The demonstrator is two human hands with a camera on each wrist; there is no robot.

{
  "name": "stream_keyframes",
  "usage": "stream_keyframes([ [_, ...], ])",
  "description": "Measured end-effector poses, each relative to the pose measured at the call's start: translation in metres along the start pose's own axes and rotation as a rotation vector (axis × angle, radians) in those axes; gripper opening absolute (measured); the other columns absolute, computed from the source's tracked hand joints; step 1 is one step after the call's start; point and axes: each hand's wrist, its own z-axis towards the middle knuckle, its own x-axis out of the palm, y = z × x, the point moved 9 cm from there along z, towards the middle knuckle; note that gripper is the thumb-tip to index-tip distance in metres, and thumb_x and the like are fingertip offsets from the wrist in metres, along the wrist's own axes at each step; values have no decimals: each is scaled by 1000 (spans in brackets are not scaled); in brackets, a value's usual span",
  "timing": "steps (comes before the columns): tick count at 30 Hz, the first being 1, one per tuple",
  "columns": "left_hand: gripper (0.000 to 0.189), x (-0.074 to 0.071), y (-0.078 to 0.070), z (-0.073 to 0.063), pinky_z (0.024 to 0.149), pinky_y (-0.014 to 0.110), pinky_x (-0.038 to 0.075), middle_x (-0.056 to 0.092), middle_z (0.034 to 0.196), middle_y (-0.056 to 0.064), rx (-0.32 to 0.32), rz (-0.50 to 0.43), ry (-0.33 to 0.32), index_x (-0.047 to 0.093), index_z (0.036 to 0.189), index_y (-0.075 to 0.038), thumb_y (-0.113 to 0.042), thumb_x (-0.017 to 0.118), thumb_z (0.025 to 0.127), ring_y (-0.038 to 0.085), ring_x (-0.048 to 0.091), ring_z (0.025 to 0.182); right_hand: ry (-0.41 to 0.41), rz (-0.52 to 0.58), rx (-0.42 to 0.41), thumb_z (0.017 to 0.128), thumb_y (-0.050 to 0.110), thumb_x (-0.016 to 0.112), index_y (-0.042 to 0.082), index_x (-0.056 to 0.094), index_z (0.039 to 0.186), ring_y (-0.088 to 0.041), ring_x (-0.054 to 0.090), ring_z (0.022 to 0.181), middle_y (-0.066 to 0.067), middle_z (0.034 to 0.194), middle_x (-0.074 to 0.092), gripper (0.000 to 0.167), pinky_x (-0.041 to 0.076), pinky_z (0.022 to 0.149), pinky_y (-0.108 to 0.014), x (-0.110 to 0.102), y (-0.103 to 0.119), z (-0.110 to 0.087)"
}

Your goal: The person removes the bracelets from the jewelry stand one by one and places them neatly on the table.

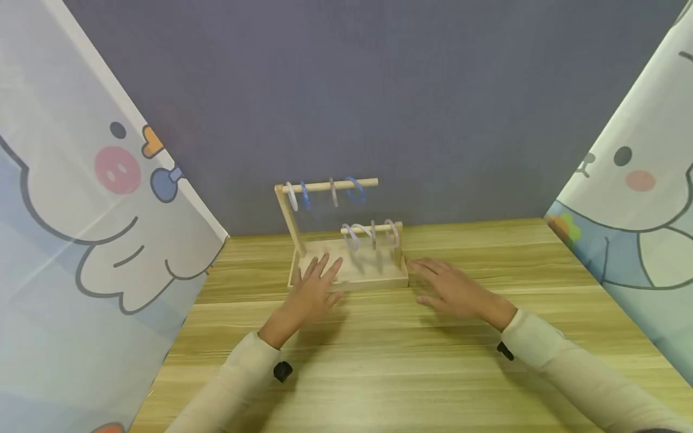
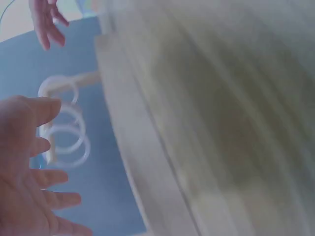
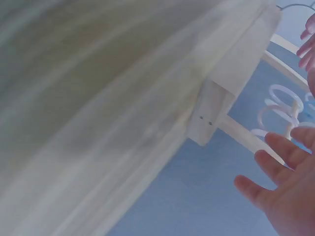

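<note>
A pale wooden stand with a tray base point(image 1: 373, 284) holds bangles on two bars. From the upper bar point(image 1: 319, 186) hang a white bangle point(image 1: 292, 196), two blue ones, one of them at the far right point(image 1: 357, 191), and a brownish bangle point(image 1: 333, 192). Several lavender, white and brownish bangles point(image 1: 351, 237) hang on the lower bar point(image 1: 346, 231). My left hand point(image 1: 312, 290) spreads its fingers over the tray's front left corner; whether it touches the wood I cannot tell. Just beyond the tray's right end, my right hand point(image 1: 452, 290) has extended fingers and holds nothing.
The stand is on a wood-grain table point(image 1: 379, 373), close to the dark grey panel point(image 1: 379, 108) behind it. Cartoon-printed cloths point(image 1: 65, 180) hang at both sides. In the right wrist view, the stand's tray end point(image 3: 211, 113) shows two small screws.
</note>
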Motion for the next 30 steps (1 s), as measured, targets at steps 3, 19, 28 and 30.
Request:
stream_keyframes([
  [3,69,-19,9,-2,111,75,32,31,164,19,2,-78,-80,31,161,-19,-37,62,102,47,38,146,-69,-7,10,94,28,75,1,40,154,-41,58,128,-22,142,58,74,49,103,-59,-12,-1,8],
  [19,48,-113,91,-2,90,53,59,55,136,23,-146,-433,-528,51,147,-6,-24,56,103,41,68,110,-368,254,155,98,15,67,-6,49,144,-41,61,117,-18,116,72,53,45,104,-60,-57,-14,63],
  [28,50,-140,131,25,101,56,52,53,144,20,-258,-560,-643,48,151,-14,-32,55,104,45,61,121,-403,327,227,101,21,64,-1,51,142,-38,61,115,-15,117,74,48,43,106,-58,-72,-18,109],
  [30,51,-139,137,32,105,57,50,51,147,19,-280,-581,-637,46,152,-17,-36,53,105,45,59,126,-384,334,256,101,23,63,2,52,142,-38,61,117,-14,120,73,47,41,109,-57,-72,-20,120],
])
